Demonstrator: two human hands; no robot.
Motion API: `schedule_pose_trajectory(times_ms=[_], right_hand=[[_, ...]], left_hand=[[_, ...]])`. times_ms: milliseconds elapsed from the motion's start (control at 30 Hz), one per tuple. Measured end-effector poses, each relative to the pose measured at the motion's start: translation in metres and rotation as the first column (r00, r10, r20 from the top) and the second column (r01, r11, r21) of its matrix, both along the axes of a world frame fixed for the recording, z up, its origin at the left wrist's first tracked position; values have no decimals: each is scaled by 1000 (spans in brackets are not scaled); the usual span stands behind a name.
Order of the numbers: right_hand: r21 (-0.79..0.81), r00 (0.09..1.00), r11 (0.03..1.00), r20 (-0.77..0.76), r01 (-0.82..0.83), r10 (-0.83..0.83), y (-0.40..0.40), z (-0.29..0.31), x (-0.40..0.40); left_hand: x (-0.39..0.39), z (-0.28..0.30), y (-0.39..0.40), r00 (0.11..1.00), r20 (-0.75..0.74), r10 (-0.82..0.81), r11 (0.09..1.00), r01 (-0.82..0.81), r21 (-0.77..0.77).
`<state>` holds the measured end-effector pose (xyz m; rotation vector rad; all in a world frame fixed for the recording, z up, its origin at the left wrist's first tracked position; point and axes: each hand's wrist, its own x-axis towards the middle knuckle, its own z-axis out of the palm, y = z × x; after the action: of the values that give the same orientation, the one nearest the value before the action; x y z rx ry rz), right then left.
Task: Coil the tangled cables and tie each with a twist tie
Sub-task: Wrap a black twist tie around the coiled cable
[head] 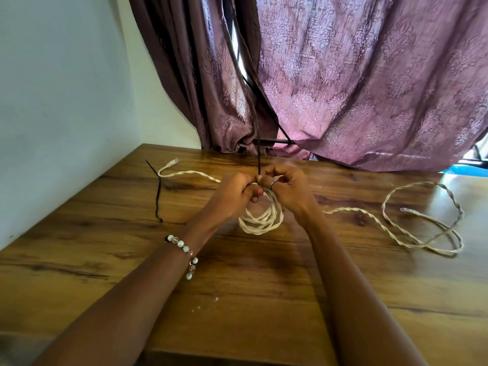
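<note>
A coil of cream twisted cable hangs between my two hands above the wooden table. My left hand grips the top of the coil, fingers curled. My right hand pinches a thin black twist tie that sticks straight up from the top of the coil. One loose end with a clear plug lies to the back left. A longer loose stretch of cable loops over the table at the right, ending in another plug.
A second black twist tie lies on the table at the left, near the white wall. Purple patterned curtains hang behind the table's far edge. The table's near edge runs just below my forearms.
</note>
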<state>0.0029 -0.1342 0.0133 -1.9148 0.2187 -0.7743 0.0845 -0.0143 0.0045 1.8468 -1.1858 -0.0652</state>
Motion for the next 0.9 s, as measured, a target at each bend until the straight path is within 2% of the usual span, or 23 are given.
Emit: schedule_pose_trajectory(times_ms=[167,333,433,500,633,800,900], right_hand=[[-34,993,999,116,5,-1,2,10,-7],[296,971,949,236,-109,38,12,16,-11],[538,943,821,333,-192,2,11,17,-9],[630,934,751,354,-198,-50,11,19,-9],[692,924,693,370,-203,-99,13,21,-10],[696,906,674,413,-247,-94,13,20,-9],[680,904,696,415,-230,-106,13,22,-10]], left_hand=[[-2,0,-4,992,121,-41,999,43,-12],[0,-3,-3,987,141,-78,995,87,-55],[1,-2,-3,988,149,-42,994,57,-95],[2,-1,-4,974,227,-10,995,32,-91],[1,-8,-9,948,313,-53,997,70,-43],[-1,-12,-12,962,273,-20,997,40,-68],[-9,-12,-14,966,259,-12,992,44,-117]])
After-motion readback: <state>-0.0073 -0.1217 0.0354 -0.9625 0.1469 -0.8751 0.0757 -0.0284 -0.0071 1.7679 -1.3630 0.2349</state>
